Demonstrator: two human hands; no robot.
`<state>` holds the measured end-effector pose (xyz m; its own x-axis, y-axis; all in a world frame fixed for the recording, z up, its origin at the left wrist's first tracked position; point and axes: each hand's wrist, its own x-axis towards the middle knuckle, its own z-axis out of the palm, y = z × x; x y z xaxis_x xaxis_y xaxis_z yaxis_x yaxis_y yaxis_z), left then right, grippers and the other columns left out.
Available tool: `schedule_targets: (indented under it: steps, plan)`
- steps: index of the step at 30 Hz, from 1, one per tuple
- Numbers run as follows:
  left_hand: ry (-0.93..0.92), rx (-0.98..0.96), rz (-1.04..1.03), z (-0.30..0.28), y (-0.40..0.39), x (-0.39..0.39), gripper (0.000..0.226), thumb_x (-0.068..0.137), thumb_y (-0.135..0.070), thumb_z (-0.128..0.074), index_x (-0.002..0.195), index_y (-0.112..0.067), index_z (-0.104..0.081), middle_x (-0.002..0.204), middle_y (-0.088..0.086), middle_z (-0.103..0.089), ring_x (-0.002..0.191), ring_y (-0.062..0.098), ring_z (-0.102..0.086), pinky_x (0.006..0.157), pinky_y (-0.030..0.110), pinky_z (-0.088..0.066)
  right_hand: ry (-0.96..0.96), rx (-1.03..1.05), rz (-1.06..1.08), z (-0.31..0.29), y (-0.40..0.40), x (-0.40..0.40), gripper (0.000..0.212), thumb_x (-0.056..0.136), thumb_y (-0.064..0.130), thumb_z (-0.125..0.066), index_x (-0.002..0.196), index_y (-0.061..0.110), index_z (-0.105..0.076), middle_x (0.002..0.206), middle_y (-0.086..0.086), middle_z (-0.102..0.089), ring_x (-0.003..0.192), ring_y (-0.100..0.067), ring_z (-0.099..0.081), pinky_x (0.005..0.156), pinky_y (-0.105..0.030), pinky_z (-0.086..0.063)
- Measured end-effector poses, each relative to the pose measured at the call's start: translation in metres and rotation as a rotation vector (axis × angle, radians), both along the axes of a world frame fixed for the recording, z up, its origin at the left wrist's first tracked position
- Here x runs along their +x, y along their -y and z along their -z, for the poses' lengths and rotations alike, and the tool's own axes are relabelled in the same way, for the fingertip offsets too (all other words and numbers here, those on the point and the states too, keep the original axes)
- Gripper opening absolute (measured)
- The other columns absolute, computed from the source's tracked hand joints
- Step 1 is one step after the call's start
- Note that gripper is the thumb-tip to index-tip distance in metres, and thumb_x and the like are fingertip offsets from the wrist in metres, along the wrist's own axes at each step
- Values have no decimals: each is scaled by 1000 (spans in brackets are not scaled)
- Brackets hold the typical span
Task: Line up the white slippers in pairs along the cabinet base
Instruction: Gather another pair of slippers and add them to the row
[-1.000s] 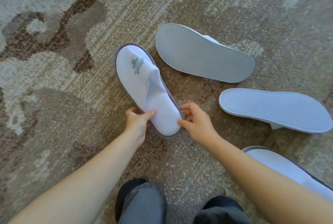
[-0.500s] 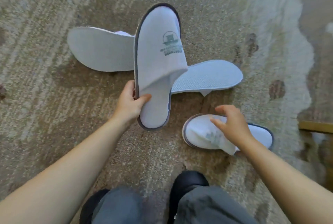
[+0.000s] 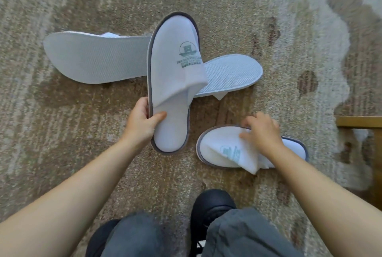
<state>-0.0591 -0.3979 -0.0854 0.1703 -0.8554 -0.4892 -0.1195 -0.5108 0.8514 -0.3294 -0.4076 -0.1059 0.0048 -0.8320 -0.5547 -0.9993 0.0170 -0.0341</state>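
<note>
White slippers, 4 of them, lie on the patterned carpet [image 3: 62, 132]. The held slipper [image 3: 171, 83], soft terry with grey trim and a green logo, has its heel pinched in the left hand [image 3: 142, 122], thumb on the insole. Behind the held slipper, 2 upturned slippers, one [image 3: 97, 58] to its left and one [image 3: 229, 72] to its right, show flat ribbed soles. To its right and nearer, the right hand [image 3: 262, 130], fingers loosely spread, rests on the fourth slipper [image 3: 223, 149], which lies upright.
</note>
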Motion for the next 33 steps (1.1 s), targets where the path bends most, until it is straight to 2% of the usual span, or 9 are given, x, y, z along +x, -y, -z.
schedule_targets:
  steps: [4,7,15,19,22,25,28,30,33]
  plan:
    - [-24,12,-7,-1,-1,-5,25,84,-2,-54,102,-15,-43,104,8,-54,92,19,-54,75,32,-44,76,108,9,1,-3,-4,62,71,40,-69,122,16,-46,123,-11,-44,117,-31,-36,98,-42,-30]
    - [-38,18,6,-1,-2,-7,24,84,-3,-54,102,-15,-43,102,5,-55,88,16,-55,72,28,-46,41,94,-31,6,-11,1,70,68,45,-69,125,14,-43,125,-11,-44,117,-31,-35,99,-43,-28]
    - [-38,6,20,-2,1,-10,22,84,-5,-55,99,-17,-43,91,-6,-55,82,4,-54,68,21,-47,58,-8,-13,12,-15,2,50,65,43,-72,99,14,-50,103,-6,-45,102,-27,-39,87,-37,-27]
    - [-63,-1,33,0,4,-15,23,84,-5,-55,99,-19,-43,90,-7,-55,83,5,-55,69,24,-47,187,131,158,0,-15,-2,45,65,38,-74,83,23,-35,76,4,-46,75,-21,-48,56,-30,-32]
    - [-81,-4,19,-4,8,-20,23,84,-4,-54,98,-18,-43,91,-6,-56,83,9,-55,69,23,-47,329,112,187,-16,-6,-4,35,70,29,-72,79,21,-38,70,8,-44,68,-19,-46,50,-28,-29]
    - [-83,-18,-54,-31,17,-16,25,84,-1,-53,103,-14,-44,101,5,-55,86,13,-54,70,21,-46,402,-44,135,-54,13,3,26,75,26,-68,74,18,-43,68,11,-39,67,-17,-42,51,-27,-27]
    - [-67,-34,-153,-89,26,2,30,83,-2,-54,111,-9,-44,105,5,-54,92,15,-55,77,25,-46,534,-168,231,-115,27,19,22,78,23,-66,82,15,-47,72,7,-45,66,-12,-42,52,-26,-28]
    - [-52,-32,-193,-139,27,17,26,83,-3,-55,105,-13,-45,103,5,-56,95,19,-55,83,31,-46,601,-212,312,-165,34,31,21,80,23,-64,89,12,-48,82,-2,-50,72,-17,-45,51,-25,-31]
    - [-19,-12,-218,-226,20,33,23,82,-3,-55,91,-21,-45,99,3,-58,96,22,-56,88,40,-47,724,-258,437,-252,44,52,19,83,23,-60,91,16,-44,80,5,-49,68,-7,-46,47,-9,-36]
